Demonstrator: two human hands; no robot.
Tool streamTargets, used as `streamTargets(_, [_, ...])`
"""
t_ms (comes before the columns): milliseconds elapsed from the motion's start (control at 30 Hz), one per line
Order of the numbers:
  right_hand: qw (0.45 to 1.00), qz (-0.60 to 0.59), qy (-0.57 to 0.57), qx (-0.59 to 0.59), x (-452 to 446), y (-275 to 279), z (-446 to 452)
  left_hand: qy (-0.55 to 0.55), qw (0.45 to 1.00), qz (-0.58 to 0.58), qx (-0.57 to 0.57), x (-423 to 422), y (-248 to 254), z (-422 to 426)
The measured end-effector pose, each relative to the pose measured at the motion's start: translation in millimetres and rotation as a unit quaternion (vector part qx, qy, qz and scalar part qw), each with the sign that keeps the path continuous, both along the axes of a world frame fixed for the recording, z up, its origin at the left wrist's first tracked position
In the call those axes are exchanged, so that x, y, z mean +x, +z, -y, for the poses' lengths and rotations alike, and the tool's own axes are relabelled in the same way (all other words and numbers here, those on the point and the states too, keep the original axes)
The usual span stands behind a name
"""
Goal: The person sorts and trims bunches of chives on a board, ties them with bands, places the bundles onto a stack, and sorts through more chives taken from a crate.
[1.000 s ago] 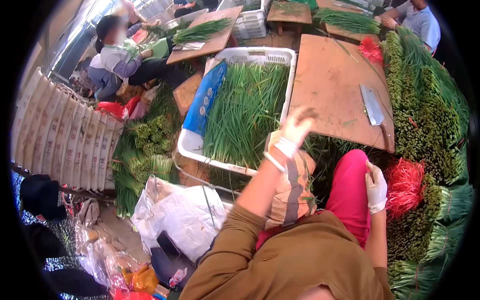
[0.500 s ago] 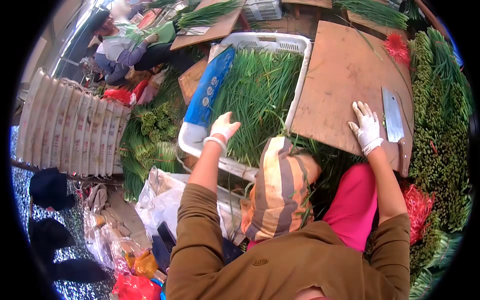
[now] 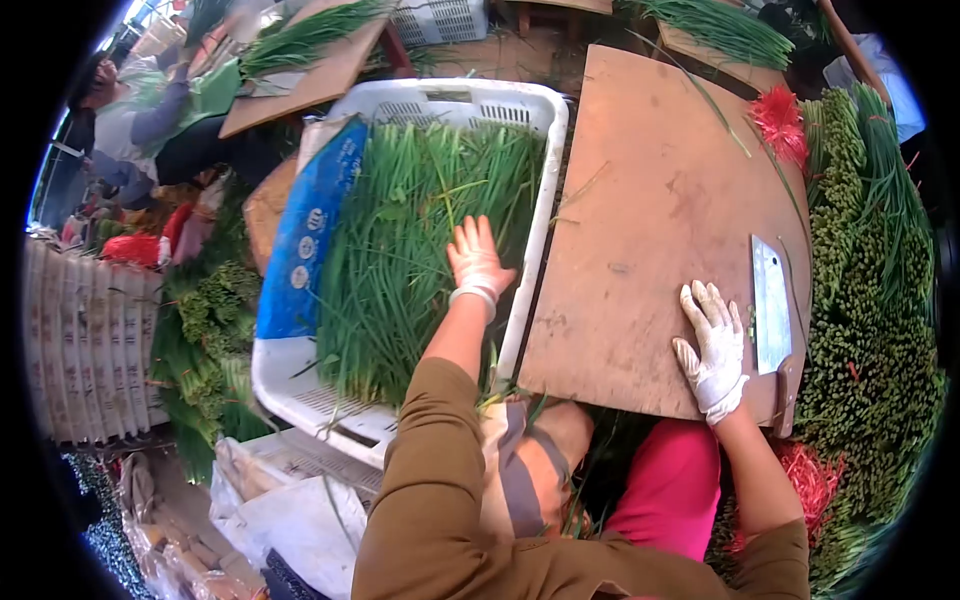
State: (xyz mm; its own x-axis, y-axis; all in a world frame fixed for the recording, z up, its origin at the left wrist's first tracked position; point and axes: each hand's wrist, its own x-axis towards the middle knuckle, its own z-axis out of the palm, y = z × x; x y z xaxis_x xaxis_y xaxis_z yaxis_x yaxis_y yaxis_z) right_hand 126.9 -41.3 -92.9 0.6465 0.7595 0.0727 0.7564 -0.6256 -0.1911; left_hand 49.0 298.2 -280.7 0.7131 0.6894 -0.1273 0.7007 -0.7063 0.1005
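The open left hand [image 3: 478, 268] should press the slender green stalks [image 3: 385, 265] lightly, the open, white-gloved right hand [image 3: 718, 345] on the brown wooden table [image 3: 620, 230] avoiding the silver-bladed cleaver [image 3: 770, 310].

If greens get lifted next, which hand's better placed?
Probably the left hand: it's over the greens in the white crate, while the right hand is over the wooden board, beside the cleaver.

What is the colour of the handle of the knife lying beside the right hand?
The knife handle is brown; the head view shows it best.
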Motion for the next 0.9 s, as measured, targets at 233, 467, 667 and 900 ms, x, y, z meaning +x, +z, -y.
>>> streamTargets(233, [1.000, -0.006, -0.001, 0.015, 3.7, -3.6, 0.5, 0.050, 0.989, 0.107, -0.092, -39.7, 11.6, -89.4])
streamTargets(467, [1.000, -0.005, 0.005, 0.029, 3.5, -3.7, -1.0, 0.103, 0.825, 0.368, -0.416, -125.7, 8.9, -150.5])
streamTargets(667, [0.984, 0.034, 0.158, 0.079, 7.5, 39.4, -76.0, 0.153, 0.875, 0.258, -0.381, -123.4, -17.9, -152.0])
streamTargets(900, [0.686, -0.585, -0.147, 0.406, -0.8, -37.4, -314.3, 0.103, 0.903, 0.279, -0.310, -118.5, -15.7, -140.7])
